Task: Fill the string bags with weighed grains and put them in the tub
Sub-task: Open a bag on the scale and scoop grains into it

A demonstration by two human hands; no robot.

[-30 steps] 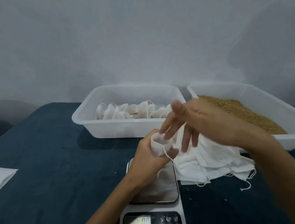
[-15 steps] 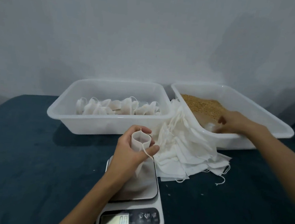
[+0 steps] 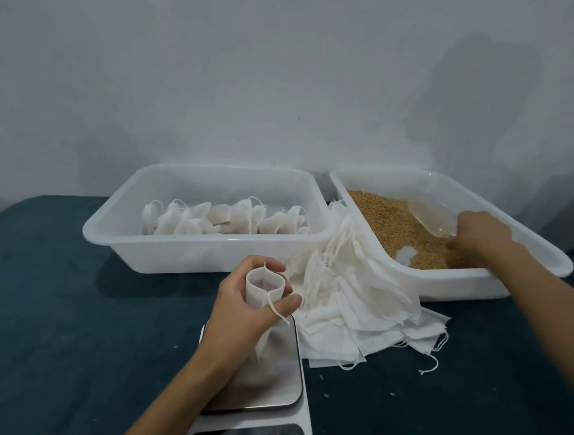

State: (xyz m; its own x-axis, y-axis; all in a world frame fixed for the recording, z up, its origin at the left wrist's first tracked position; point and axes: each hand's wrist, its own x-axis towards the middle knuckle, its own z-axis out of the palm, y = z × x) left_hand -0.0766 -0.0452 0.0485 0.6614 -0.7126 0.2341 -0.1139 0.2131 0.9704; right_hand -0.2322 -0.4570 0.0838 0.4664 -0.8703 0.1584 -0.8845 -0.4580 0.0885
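Observation:
My left hand (image 3: 240, 308) grips an empty white string bag (image 3: 262, 289) upright with its mouth held open, above the steel plate of a kitchen scale (image 3: 265, 384). My right hand (image 3: 480, 232) holds the handle of a clear plastic scoop (image 3: 430, 215) that lies in the brown grains (image 3: 385, 221) inside the right white tub (image 3: 445, 281). The left white tub (image 3: 179, 253) holds several filled string bags (image 3: 223, 221) in a row.
A heap of empty white string bags (image 3: 357, 308) lies between the tubs and the scale, some leaning on the grain tub. All stands on a dark blue cloth (image 3: 63, 337). A grey wall is right behind the tubs. A few loose grains lie by the scale.
My right hand left the held bag, moved right into the grain tub and took hold of the scoop. My left hand keeps the bag open over the scale.

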